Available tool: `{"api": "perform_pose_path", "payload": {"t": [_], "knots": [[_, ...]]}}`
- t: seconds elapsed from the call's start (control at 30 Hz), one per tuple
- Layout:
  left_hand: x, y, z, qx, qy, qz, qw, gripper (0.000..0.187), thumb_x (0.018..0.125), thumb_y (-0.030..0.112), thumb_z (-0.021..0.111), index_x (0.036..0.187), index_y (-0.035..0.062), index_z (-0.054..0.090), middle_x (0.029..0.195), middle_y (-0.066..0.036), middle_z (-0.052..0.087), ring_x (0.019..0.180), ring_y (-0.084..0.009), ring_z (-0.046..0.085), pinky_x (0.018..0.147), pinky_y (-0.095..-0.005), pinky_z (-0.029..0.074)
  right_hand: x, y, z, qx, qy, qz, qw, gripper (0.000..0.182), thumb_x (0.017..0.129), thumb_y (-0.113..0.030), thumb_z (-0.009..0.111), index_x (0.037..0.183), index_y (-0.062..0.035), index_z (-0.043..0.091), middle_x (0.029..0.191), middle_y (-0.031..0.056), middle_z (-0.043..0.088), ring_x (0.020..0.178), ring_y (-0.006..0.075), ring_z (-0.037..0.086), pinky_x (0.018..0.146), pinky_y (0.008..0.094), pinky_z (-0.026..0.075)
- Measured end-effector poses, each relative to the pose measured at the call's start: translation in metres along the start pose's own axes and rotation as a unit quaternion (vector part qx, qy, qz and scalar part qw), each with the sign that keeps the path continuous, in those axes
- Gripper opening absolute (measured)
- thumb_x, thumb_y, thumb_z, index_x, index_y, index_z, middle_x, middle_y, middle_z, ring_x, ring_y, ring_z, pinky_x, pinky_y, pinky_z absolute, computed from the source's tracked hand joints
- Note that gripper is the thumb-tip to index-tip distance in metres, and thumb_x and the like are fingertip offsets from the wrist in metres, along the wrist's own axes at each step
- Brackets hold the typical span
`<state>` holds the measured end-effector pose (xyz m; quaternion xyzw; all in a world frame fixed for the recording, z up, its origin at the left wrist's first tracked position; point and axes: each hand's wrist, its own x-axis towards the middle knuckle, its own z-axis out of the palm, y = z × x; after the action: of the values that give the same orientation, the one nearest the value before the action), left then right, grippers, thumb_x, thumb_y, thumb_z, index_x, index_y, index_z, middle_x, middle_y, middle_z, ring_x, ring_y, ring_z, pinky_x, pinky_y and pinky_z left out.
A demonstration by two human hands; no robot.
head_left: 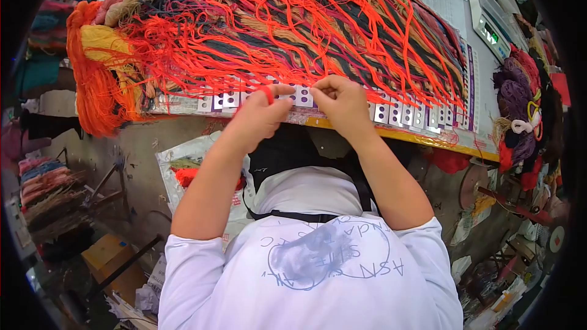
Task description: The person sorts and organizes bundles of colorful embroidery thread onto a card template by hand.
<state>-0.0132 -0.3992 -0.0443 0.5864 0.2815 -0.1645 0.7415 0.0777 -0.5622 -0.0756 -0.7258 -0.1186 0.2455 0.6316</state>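
Note:
My left hand [262, 119] is closed at the table's front edge, with bright orange yarn [268, 94] looped over a finger. Its index finger and thumb point to the right. Close beside it, my right hand [344, 109] is pinched shut; what lies between its fingertips is too small to make out. Just beyond both hands spreads a thick layer of orange, black, tan and dark red yarn strands [263, 30]. White cards with punched holes [304, 96] line the front edge, and orange strands run down to them. One card shows between my hands.
Orange and yellow yarn hanks [98, 79] hang over the table's left end. At the right stands a digital scale [489, 27] with a lit display, near purple and red hanks [520, 98]. A plastic bag [177, 165] lies below left; a cardboard box [110, 263] stands on the floor.

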Motion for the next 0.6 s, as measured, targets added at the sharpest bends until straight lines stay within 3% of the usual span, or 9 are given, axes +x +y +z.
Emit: {"api": "perform_pose_path", "payload": {"t": [0.03,0.07,0.23,0.3,0.37,0.4,0.47,0.6], "knots": [[0.003,-0.002,0.007,0.036,0.025,0.0,0.999,0.034,0.086,0.016,0.055,0.117,0.0012,0.052,0.063,0.004,0.047,0.045,-0.0031,0.036,0.039,-0.0206,0.026,0.001,0.004,0.004,-0.097,0.016,-0.055,0.994,0.014,0.079,-0.012,0.069,0.081,0.0018,0.066,0.07,0.0051,0.064,0.059,0.0091,0.059,0.054,0.024,0.046],[0.005,0.0,0.012,0.046,0.035,-0.007,0.998,0.031,0.088,0.013,0.051,0.118,0.0043,0.049,0.061,0.008,0.036,0.047,-0.0009,0.029,0.039,-0.0182,0.019,0.001,0.006,0.006,-0.193,0.032,-0.11,0.975,0.011,0.079,-0.008,0.068,0.083,0.0024,0.066,0.071,0.0053,0.065,0.061,0.0071,0.06,0.057,0.0224,0.047],[0.032,-0.003,0.014,0.096,0.054,0.025,0.994,0.022,0.086,0.011,0.05,0.107,0.0042,0.054,0.061,0.007,0.04,0.047,-0.0016,0.031,0.039,-0.0192,0.021,0.001,0.005,0.005,-0.168,0.026,-0.052,0.984,0.01,0.079,-0.008,0.068,0.082,0.0012,0.066,0.072,0.0059,0.066,0.063,0.0072,0.06,0.058,0.0221,0.047],[0.036,-0.002,0.015,0.146,0.056,0.05,0.986,0.019,0.086,0.011,0.05,0.103,0.0042,0.055,0.061,0.007,0.042,0.046,-0.0019,0.032,0.038,-0.0194,0.021,0.001,0.006,0.006,-0.139,0.031,-0.051,0.988,0.011,0.075,-0.01,0.067,0.08,-0.0008,0.066,0.074,0.0095,0.064,0.063,0.0195,0.062,0.058,0.0309,0.048],[0.035,0.004,0.017,0.108,0.05,0.075,0.99,0.017,0.081,0.007,0.055,0.095,-0.0018,0.059,0.066,0.001,0.053,0.051,-0.0063,0.044,0.043,-0.0247,0.033,-0.002,0.006,0.005,-0.138,0.04,-0.089,0.986,0.01,0.075,-0.009,0.067,0.081,-0.0012,0.067,0.075,0.0092,0.064,0.063,0.0195,0.062,0.058,0.0307,0.048],[0.033,0.008,0.017,0.112,0.05,0.072,0.99,0.017,0.081,0.007,0.055,0.095,-0.0018,0.059,0.066,0.001,0.053,0.051,-0.0063,0.044,0.043,-0.0247,0.033,-0.005,0.006,0.005,-0.14,0.047,-0.126,0.981,0.009,0.075,-0.008,0.067,0.081,-0.0016,0.067,0.076,0.0089,0.064,0.062,0.0196,0.062,0.058,0.0305,0.048],[0.03,0.014,0.018,0.097,0.023,-0.006,0.995,0.011,0.084,0.01,0.055,0.092,0.0033,0.06,0.062,0.005,0.047,0.045,-0.0019,0.035,0.038,-0.0193,0.023,-0.012,0.008,0.004,-0.143,0.041,-0.142,0.979,0.009,0.075,-0.007,0.067,0.081,-0.0017,0.067,0.076,0.0088,0.063,0.063,0.0198,0.062,0.058,0.0303,0.048],[0.034,0.007,0.02,0.099,0.045,0.009,0.994,0.007,0.084,0.01,0.057,0.087,0.0043,0.059,0.062,0.005,0.048,0.048,-0.0017,0.038,0.04,-0.0193,0.026,-0.016,0.01,0.001,-0.142,0.033,-0.172,0.974,0.011,0.074,-0.005,0.066,0.085,-0.0023,0.067,0.077,0.0086,0.062,0.064,0.0199,0.062,0.058,0.031,0.048]]}}
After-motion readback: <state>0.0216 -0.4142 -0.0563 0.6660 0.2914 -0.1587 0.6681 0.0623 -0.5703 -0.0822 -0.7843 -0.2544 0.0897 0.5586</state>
